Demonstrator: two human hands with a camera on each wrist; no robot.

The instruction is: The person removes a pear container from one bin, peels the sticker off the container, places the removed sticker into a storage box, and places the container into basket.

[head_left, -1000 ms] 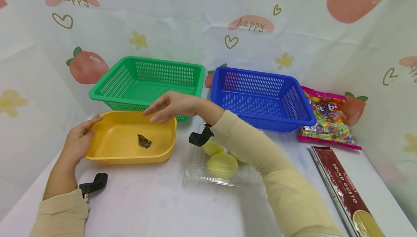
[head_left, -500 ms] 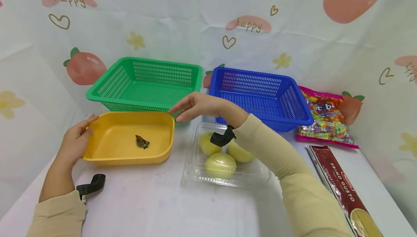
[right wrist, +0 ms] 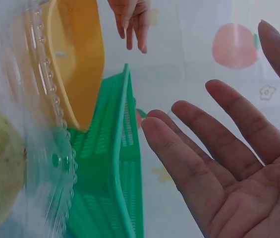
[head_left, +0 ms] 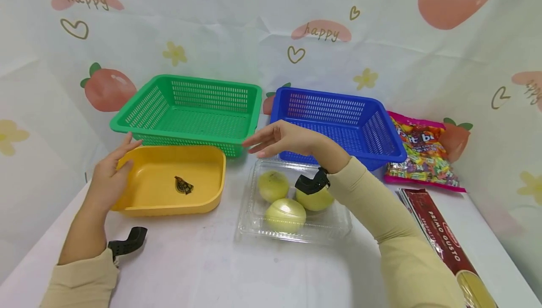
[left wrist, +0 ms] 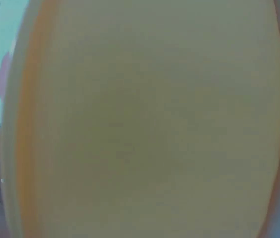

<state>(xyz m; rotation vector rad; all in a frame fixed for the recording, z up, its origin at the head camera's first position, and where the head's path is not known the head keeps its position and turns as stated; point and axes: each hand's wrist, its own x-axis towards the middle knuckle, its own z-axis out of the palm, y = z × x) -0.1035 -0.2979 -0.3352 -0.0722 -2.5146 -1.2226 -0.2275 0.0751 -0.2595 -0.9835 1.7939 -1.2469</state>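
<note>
At the left end of a yellow basin (head_left: 156, 181), my left hand (head_left: 111, 176) has its fingers stretched out and overlaps the rim in the head view. The left wrist view is filled by the basin's inside (left wrist: 149, 119). A small dark patterned piece (head_left: 184, 185) lies on the basin's bottom. My right hand (head_left: 292, 139) holds nothing; its fingers are spread in the right wrist view. It hovers behind a clear plastic box (head_left: 296, 238) with three yellow-green round fruits (head_left: 285, 216) inside. The fingertips point toward the right corner of a green basket (head_left: 195, 120).
Behind the clear box stands a blue basket (head_left: 322, 131), beside the green one. At the right are a candy bag (head_left: 423, 153) and a dark red spaghetti pack (head_left: 444, 237). A printed cloth (head_left: 237, 26) hangs at the back of the white table (head_left: 211, 265).
My right hand has moved right, from over the basin's right end to behind the clear box. My left hand has lifted off the basin's edge, its fingers straighter. The basin stays in place.
</note>
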